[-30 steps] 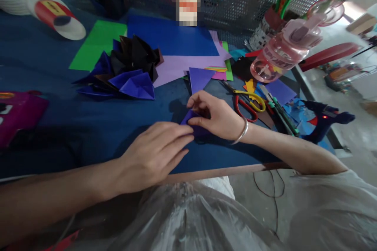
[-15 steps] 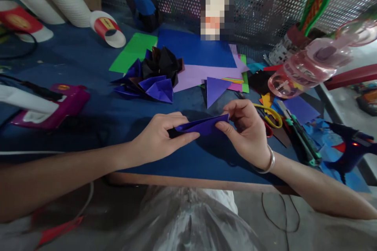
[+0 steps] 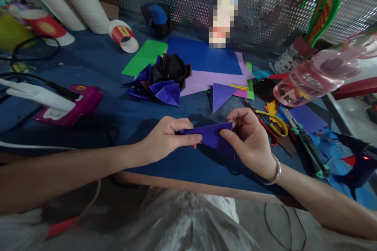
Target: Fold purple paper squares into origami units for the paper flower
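A folded piece of purple paper is held just above the blue table, between both hands. My left hand pinches its left end with thumb and fingers closed. At the right end, my right hand grips it between thumb and fingertips; a silver bangle sits on that wrist. Behind the hands lies a purple paper triangle, and a cluster of folded purple and black paper pieces sits further left.
Coloured paper sheets lie at the back. Scissors, a green cutter and a blue glue gun are at the right, a pink bottle above them. A magenta glue gun, cables and white cups are at the left.
Both hands lifted the purple paper off the table and drew it out lengthwise between them; it now shows a broader flat face. The camera view shifted left and upward.
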`<state>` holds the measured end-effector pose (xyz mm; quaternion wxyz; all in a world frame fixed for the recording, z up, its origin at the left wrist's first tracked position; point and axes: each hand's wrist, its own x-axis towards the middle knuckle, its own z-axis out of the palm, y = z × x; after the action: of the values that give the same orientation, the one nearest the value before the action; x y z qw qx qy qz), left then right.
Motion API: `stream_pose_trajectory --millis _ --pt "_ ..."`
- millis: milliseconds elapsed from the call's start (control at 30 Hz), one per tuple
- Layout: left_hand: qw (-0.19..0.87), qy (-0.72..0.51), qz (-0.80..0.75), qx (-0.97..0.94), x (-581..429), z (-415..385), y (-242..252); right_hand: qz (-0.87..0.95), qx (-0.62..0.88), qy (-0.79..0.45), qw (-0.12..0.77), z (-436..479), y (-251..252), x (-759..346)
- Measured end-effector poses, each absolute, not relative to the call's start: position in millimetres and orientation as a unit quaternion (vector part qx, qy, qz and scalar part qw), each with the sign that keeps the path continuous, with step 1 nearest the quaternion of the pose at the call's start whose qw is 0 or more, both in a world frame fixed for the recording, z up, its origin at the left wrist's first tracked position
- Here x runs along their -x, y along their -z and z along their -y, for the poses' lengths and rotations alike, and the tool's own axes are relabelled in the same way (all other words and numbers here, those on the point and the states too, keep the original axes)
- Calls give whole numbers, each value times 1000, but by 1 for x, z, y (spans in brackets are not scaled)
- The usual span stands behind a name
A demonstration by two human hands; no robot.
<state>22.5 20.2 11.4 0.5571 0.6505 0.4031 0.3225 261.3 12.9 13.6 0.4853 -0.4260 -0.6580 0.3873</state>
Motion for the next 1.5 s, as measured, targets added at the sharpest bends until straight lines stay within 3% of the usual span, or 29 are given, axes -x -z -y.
stream_pose_trajectory --millis 533,1500 --pt "427 -324 -309 -785 -20 -26 -11 640 445 -465 420 -25 -16 -270" --pt "566 -307 -402 -651 -16 -21 -11 627 454 -499 390 -31 -16 -276"
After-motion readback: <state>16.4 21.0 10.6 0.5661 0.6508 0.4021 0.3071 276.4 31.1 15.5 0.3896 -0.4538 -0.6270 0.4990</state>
